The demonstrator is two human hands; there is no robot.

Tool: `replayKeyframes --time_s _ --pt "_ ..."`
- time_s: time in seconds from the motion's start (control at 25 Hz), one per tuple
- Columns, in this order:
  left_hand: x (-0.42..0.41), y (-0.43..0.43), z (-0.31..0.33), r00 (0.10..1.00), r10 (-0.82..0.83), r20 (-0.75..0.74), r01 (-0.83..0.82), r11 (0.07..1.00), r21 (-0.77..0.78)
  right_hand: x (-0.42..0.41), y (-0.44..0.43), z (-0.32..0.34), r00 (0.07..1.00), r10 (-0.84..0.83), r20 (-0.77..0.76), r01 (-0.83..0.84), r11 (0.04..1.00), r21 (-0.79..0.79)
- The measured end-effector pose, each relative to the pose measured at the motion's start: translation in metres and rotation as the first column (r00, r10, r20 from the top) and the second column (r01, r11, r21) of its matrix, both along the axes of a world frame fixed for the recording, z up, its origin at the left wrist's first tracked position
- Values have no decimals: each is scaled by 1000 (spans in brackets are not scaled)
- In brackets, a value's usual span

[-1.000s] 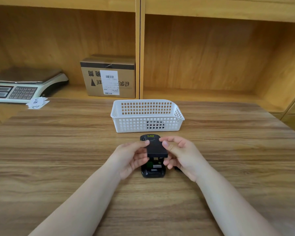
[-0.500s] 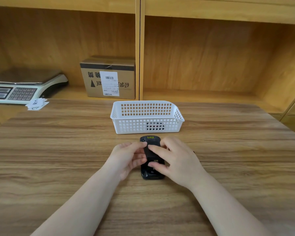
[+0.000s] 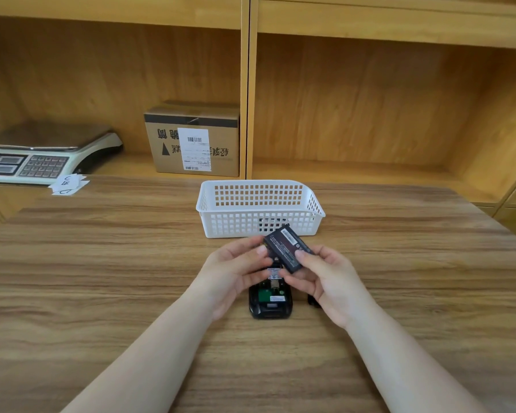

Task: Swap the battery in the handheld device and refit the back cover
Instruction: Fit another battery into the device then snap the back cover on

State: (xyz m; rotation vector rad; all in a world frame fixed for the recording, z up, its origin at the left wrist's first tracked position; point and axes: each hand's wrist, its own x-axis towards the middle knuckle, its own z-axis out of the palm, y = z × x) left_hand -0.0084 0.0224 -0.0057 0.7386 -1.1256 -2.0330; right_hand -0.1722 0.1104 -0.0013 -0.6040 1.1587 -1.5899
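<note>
The black handheld device (image 3: 270,305) lies face down on the wooden table, its back open with a green board and white labels showing in the bay. A flat black battery (image 3: 287,248) with a printed label is tilted above the device's far end. My right hand (image 3: 325,278) pinches its near right corner. My left hand (image 3: 236,272) touches its left edge with thumb and fingertips and rests beside the device. A small black part (image 3: 312,302) peeks out from under my right hand; I cannot tell what it is.
A white perforated basket (image 3: 259,208) stands just beyond the hands, with a dark item (image 3: 273,222) inside. Behind are wooden shelves with a cardboard box (image 3: 192,141), a weighing scale (image 3: 42,156) at left, and paper slips (image 3: 67,184).
The battery has been lifted from against the device and turned label side up, tilted to the right. My right hand has drawn back to the right, uncovering the open bay.
</note>
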Motion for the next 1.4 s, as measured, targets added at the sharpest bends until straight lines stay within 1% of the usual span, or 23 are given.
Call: replayKeyframes --time_s 0.04,0.12,0.2,0.32,0.44,0.52,0.6,0.64,0.68,0.76,0.8,0.84,0.92,1.0,1.08,1.16,1.2,1.24,1.32,1.4 --pt "-1 1 -1 999 -35 26 35 999 -1 1 0 0 998 50 -24 -50 999 1" --pt "-2 3 -2 996 -58 73 59 998 -4 6 1 0 981 101 -167 -100 995 11" --pt "-2 3 -3 996 -43 73 45 999 -26 8 1 0 930 132 -343 -131 991 29" --pt "0 2 -1 999 13 45 -11 998 -54 5 0 -6 840 173 -514 -181 983 34" --pt "0 0 -2 994 42 96 -40 999 -28 -2 -1 -12 730 137 -670 -194 981 -10" --pt "0 0 -3 987 48 152 -49 999 -1 -3 0 -13 650 148 -746 -194 981 26" --pt "1 0 -3 977 52 207 -57 998 21 -3 0 -15 522 161 -837 -151 984 96" --pt "0 0 -3 969 56 239 -63 998 23 -4 -1 -16 493 182 -851 -145 981 126" --pt "0 0 -4 954 77 290 -79 997 -6 -5 -1 -15 502 217 -837 -161 974 156" --pt "0 1 -6 876 147 460 -84 984 -155 -9 -2 -15 556 312 -770 -219 949 227" --pt "-1 2 -6 828 178 532 -56 970 -237 -11 -3 -14 559 352 -751 -234 936 264" --pt "-1 2 -7 795 198 573 -18 952 -305 -14 -3 -14 540 381 -750 -237 925 298" --pt "-1 2 -9 762 222 609 57 913 -404 -17 -3 -15 487 414 -769 -243 910 337" --pt "2 1 -9 736 228 637 136 873 -469 -18 -3 -16 474 426 -771 -261 904 338" --pt "8 -4 -9 717 171 676 237 852 -467 -20 -3 -17 481 425 -766 -281 903 324" --pt "15 -12 -7 727 58 684 326 848 -419 -23 -4 -18 487 426 -763 -293 902 317" --pt "20 -16 -7 738 32 674 347 839 -420 -25 -5 -18 488 430 -760 -297 900 319" --pt "25 -21 -6 744 50 666 354 816 -457 -26 -5 -19 489 435 -756 -303 897 321" --pt "31 -25 -7 739 104 666 401 726 -558 -28 -5 -20 480 438 -761 -310 895 320" --pt "31 -21 -8 699 91 709 509 633 -583 -28 -3 -21 457 426 -781 -306 900 312"
